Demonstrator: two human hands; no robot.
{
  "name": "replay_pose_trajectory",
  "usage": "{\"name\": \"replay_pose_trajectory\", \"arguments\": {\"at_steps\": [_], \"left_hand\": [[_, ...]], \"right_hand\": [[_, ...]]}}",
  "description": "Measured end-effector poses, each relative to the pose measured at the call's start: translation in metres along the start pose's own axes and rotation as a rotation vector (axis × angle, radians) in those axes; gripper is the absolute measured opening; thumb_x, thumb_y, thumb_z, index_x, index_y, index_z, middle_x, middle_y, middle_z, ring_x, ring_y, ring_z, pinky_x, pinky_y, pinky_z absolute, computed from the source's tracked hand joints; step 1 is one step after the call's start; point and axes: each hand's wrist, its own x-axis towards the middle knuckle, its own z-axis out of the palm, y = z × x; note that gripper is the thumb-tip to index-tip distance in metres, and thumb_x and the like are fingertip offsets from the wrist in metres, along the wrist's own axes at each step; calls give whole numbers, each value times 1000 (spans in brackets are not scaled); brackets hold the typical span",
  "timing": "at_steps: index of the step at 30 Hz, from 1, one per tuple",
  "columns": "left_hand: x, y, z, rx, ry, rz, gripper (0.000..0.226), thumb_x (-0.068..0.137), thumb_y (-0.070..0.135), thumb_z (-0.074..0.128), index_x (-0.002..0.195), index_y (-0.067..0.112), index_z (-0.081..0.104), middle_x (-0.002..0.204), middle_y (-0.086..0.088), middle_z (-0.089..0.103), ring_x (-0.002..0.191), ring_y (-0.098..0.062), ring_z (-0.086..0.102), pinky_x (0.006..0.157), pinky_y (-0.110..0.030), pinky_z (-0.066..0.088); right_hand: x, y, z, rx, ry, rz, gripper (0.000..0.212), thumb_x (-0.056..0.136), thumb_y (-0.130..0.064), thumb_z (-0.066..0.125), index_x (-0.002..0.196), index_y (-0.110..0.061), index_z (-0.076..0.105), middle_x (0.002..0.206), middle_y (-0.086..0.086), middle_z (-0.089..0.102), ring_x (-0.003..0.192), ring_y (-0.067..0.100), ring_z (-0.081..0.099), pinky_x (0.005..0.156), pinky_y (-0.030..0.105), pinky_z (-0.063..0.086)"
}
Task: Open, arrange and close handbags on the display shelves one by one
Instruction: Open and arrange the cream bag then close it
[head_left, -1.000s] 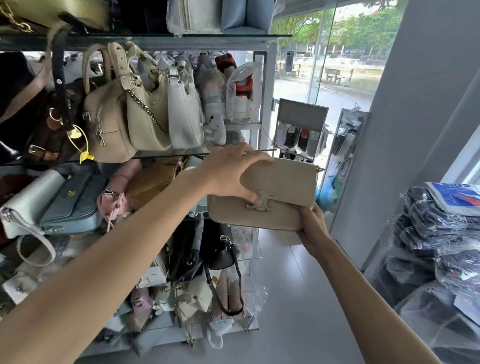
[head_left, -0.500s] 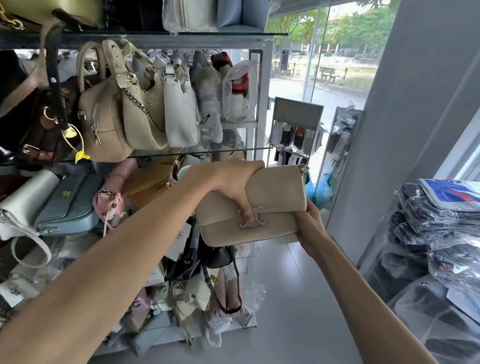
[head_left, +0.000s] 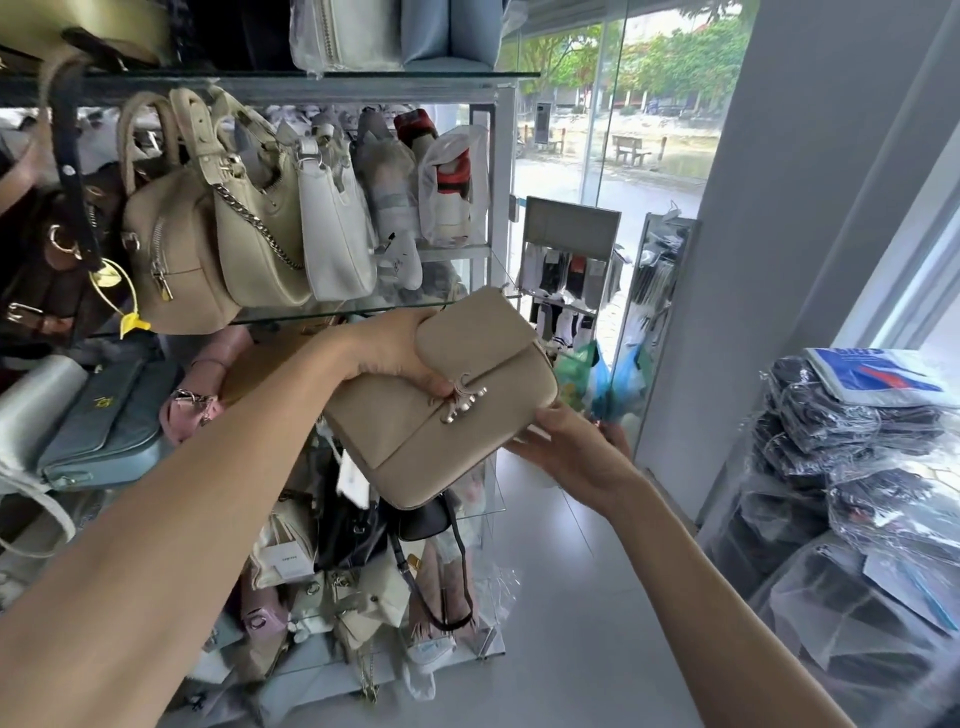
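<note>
The left hand (head_left: 400, 351) gripped the beige flap bag (head_left: 447, 405) along its top edge, thumb curled down beside the silver clasp (head_left: 460, 400), while the right hand (head_left: 566, 441) lay slack-fingered under the bag's lower right corner, touching it at most rather than holding it. Within the last second the bag had tipped from level to slanting, its right end raised, and the right hand's grip on the bottom edge had loosened; I judged the flap closed and the bag ready to go back. It hung in the air in front of the glass shelf (head_left: 498, 299), not yet resting on anything. Behind it the shelves were crowded: a tan bag (head_left: 171, 260), a cream chain bag (head_left: 254, 244) and a white bag (head_left: 335, 234) stood packed together above, leaving little room.
</note>
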Motion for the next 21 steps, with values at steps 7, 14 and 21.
{"name": "replay_pose_trajectory", "arguments": {"at_steps": [7, 14, 21], "left_hand": [[-4, 15, 16, -2, 71, -44, 103, 42, 54, 101, 131, 33, 54, 119, 13, 68, 107, -10, 66, 101, -43, 54], [-7, 25, 20, 58, 50, -32, 119, 57, 47, 99, 154, 40, 30, 135, 14, 51, 120, -13, 56, 102, -38, 48], [-15, 22, 24, 327, 264, 245, 99, 62, 63, 90, 147, 38, 46, 145, 5, 45, 132, -12, 40, 114, -40, 34]], "right_hand": [[10, 23, 41, -47, 172, 3, 54, 71, -8, 77, 123, -1, 65, 116, 18, 73, 102, 31, 71, 79, 50, 61], [11, 28, 38, -54, 260, -117, 46, 69, -7, 75, 114, -4, 68, 98, 9, 77, 90, 23, 72, 79, 44, 60], [13, 18, 38, -123, 388, -208, 74, 59, -20, 78, 129, -1, 60, 106, 11, 74, 94, 24, 71, 72, 39, 60]]}}
